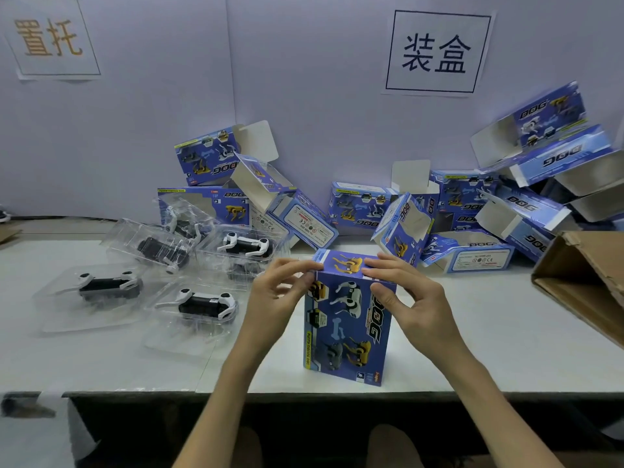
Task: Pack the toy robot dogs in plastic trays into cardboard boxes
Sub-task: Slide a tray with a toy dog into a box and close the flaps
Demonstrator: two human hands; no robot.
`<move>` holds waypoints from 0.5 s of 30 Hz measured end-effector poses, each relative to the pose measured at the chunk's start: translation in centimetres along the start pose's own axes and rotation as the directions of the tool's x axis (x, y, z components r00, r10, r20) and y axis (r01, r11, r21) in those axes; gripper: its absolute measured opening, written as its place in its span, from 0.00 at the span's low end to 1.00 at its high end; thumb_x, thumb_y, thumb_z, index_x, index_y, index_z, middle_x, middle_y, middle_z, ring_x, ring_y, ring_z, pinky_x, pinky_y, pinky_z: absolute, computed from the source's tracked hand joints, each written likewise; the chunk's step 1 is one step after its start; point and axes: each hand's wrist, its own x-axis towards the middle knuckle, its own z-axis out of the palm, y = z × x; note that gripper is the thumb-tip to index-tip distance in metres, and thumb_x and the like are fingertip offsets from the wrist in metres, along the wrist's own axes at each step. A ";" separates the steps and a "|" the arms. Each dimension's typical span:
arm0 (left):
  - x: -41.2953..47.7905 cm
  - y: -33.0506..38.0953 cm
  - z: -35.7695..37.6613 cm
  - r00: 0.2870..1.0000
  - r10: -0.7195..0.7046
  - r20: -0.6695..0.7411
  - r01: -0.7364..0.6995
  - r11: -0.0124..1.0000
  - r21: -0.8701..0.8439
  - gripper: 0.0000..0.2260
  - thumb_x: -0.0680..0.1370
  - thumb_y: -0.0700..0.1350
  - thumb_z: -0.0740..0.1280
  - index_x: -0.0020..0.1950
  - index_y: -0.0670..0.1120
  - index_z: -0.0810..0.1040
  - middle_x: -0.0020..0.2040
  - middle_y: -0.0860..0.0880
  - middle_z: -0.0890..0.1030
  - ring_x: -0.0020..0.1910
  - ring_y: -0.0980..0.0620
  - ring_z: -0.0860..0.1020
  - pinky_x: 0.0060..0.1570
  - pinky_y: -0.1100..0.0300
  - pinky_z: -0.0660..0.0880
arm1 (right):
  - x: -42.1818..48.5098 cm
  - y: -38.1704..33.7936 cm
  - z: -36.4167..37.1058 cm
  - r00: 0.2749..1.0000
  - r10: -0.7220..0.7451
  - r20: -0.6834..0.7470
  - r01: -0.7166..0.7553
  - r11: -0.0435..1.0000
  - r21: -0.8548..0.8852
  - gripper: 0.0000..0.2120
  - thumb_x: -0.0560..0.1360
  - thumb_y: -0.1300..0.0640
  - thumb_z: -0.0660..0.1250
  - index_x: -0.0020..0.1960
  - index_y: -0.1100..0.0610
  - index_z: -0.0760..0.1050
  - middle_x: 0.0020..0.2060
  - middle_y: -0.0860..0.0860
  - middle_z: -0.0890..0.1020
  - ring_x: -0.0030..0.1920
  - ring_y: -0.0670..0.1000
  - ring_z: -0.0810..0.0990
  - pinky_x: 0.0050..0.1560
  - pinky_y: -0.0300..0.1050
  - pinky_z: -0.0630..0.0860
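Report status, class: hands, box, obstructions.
Left hand and right hand pinch upright blue box at its top flap. Trayed dogs lie left. Nothing blocking.

Head view: forward-down over near table [472, 332], close.

Both forearms reach in over the table's [489, 352] near edge, converging; left hand [278, 293] fingers curled, pinching the upright box [347, 329] at its top left corner; right hand [413, 297] fingers over box top, thumb on its front.
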 end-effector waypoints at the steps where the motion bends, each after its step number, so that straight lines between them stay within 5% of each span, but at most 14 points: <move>1: 0.3 0.1 -0.2 1.000 -0.004 0.023 0.004 1.000 0.000 0.08 0.75 0.50 0.68 0.52 0.53 0.84 0.51 0.51 0.81 0.48 0.51 0.82 0.48 0.51 0.79 | 0.0 0.0 0.0 1.000 0.002 -0.004 -0.002 1.000 -0.005 0.13 0.75 0.53 0.69 0.59 0.51 0.82 0.59 0.42 0.82 0.69 0.43 0.73 0.68 0.48 0.73; 7: 0.9 -0.1 -0.6 0.997 -0.044 0.061 0.049 0.996 -0.072 0.08 0.73 0.47 0.70 0.50 0.45 0.80 0.50 0.46 0.84 0.46 0.43 0.81 0.47 0.54 0.79 | 0.0 -0.6 -0.1 1.000 0.009 0.000 -0.009 1.000 -0.010 0.13 0.75 0.53 0.68 0.58 0.46 0.80 0.58 0.41 0.82 0.67 0.41 0.74 0.63 0.49 0.77; 15: 1.0 -0.1 -0.5 0.991 -0.061 0.117 0.075 0.990 -0.116 0.09 0.74 0.49 0.68 0.49 0.46 0.79 0.50 0.45 0.84 0.45 0.48 0.80 0.42 0.61 0.76 | -0.1 -0.5 0.4 0.998 0.044 -0.036 -0.042 0.996 0.075 0.12 0.73 0.52 0.70 0.56 0.45 0.81 0.58 0.42 0.83 0.68 0.44 0.74 0.64 0.58 0.76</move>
